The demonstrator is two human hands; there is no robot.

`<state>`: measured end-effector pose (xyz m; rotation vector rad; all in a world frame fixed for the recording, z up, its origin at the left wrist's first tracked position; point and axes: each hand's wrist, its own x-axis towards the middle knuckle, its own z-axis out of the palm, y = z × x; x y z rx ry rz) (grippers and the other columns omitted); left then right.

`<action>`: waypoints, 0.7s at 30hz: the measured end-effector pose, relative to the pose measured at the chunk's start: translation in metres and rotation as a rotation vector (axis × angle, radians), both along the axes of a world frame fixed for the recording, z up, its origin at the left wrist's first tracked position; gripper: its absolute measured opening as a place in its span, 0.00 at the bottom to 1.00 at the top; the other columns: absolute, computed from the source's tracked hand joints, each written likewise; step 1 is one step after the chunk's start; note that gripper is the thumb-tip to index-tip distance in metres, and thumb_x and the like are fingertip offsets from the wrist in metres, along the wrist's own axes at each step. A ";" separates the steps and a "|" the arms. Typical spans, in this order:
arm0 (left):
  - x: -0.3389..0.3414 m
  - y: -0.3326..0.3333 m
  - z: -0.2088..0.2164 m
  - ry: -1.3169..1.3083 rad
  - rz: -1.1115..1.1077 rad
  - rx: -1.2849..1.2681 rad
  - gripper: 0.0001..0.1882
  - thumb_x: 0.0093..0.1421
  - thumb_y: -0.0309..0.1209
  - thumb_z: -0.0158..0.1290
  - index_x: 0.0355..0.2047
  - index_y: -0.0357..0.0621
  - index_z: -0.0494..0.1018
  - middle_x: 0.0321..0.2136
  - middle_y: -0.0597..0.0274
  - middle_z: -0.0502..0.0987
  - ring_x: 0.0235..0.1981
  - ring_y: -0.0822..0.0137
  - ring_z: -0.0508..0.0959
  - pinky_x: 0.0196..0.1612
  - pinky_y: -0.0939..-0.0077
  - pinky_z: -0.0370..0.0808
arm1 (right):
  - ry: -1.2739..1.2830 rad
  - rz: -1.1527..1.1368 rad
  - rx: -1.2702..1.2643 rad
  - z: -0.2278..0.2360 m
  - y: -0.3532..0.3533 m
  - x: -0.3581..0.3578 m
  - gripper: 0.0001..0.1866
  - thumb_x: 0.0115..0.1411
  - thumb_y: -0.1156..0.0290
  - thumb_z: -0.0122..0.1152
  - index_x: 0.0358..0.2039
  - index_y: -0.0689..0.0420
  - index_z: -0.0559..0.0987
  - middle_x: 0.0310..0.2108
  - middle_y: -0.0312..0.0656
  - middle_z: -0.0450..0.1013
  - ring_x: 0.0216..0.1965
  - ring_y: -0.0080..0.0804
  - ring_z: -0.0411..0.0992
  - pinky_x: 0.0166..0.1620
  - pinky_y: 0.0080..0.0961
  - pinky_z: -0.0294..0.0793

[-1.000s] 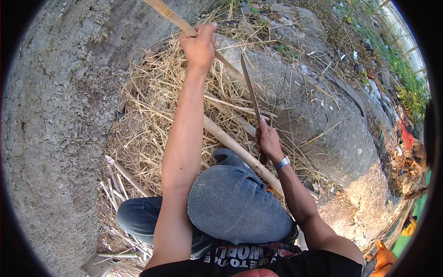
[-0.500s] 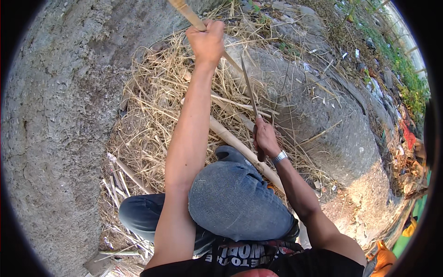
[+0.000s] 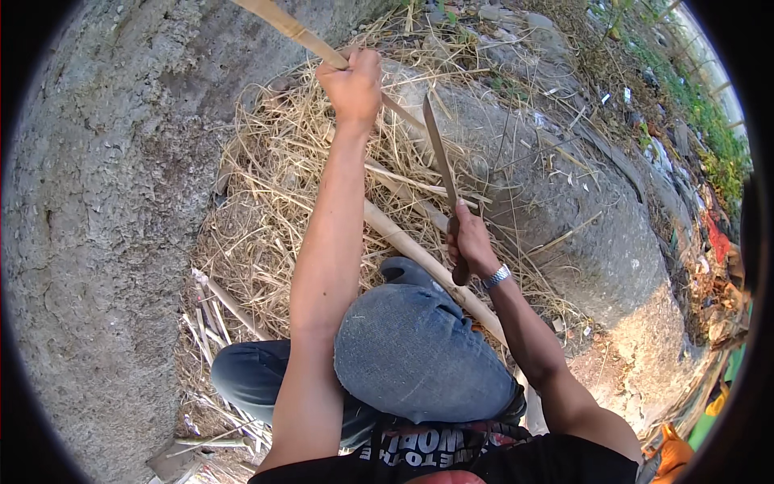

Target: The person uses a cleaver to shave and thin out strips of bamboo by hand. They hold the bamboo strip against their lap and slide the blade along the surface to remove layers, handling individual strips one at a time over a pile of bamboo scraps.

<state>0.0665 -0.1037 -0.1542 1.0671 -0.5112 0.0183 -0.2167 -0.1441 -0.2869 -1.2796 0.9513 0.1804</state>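
Stretched out ahead, my left hand (image 3: 352,90) is closed round a pale bamboo strip (image 3: 292,31), which runs from the top left edge down past my fist to the right. My right hand (image 3: 474,240) grips the dark handle of a long machete (image 3: 439,153), its blade pointing up and away. The blade's tip lies close to the lower end of the strip; whether they touch I cannot tell. Below the blade, a thick bamboo pole (image 3: 403,242) slants across the straw beside my raised knee (image 3: 427,355).
Dry shavings and straw (image 3: 266,202) cover the ground in front of me. A rough grey stone wall (image 3: 105,202) rises on the left, and a large boulder (image 3: 564,210) bulges on the right. Thin split pieces (image 3: 210,323) lie at lower left; an orange item (image 3: 671,456) sits at lower right.
My left hand has shifted slightly left and nearer with the bamboo strip, whose upper end has swung left. The right hand with the machete has moved a little to the right, its blade tilting more upright.
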 end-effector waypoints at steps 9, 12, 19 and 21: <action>-0.008 0.003 -0.004 0.011 0.010 -0.017 0.21 0.55 0.17 0.52 0.13 0.48 0.55 0.11 0.71 0.60 0.11 0.75 0.58 0.16 0.75 0.54 | -0.095 0.065 -0.163 -0.012 -0.008 -0.016 0.35 0.74 0.36 0.35 0.22 0.54 0.67 0.15 0.34 0.64 0.11 0.23 0.62 0.15 0.25 0.60; 0.001 0.011 -0.010 0.002 0.049 -0.015 0.21 0.55 0.18 0.53 0.12 0.48 0.55 0.11 0.71 0.59 0.11 0.76 0.59 0.17 0.75 0.55 | 0.048 -0.096 0.177 -0.004 -0.007 -0.013 0.36 0.75 0.38 0.37 0.20 0.55 0.67 0.16 0.36 0.66 0.12 0.25 0.63 0.16 0.27 0.63; 0.000 0.019 0.000 0.049 0.019 -0.076 0.22 0.55 0.18 0.53 0.13 0.50 0.54 0.11 0.71 0.58 0.11 0.75 0.58 0.17 0.75 0.54 | -0.318 -0.252 -0.025 0.027 0.016 -0.003 0.37 0.75 0.38 0.34 0.20 0.55 0.68 0.14 0.35 0.64 0.10 0.24 0.62 0.15 0.25 0.61; 0.000 0.016 -0.006 0.070 -0.019 -0.110 0.22 0.54 0.17 0.53 0.12 0.50 0.55 0.11 0.71 0.58 0.11 0.75 0.57 0.16 0.75 0.53 | -0.008 -0.027 0.081 -0.010 0.006 -0.004 0.36 0.75 0.39 0.35 0.20 0.55 0.67 0.14 0.35 0.64 0.10 0.25 0.63 0.15 0.26 0.61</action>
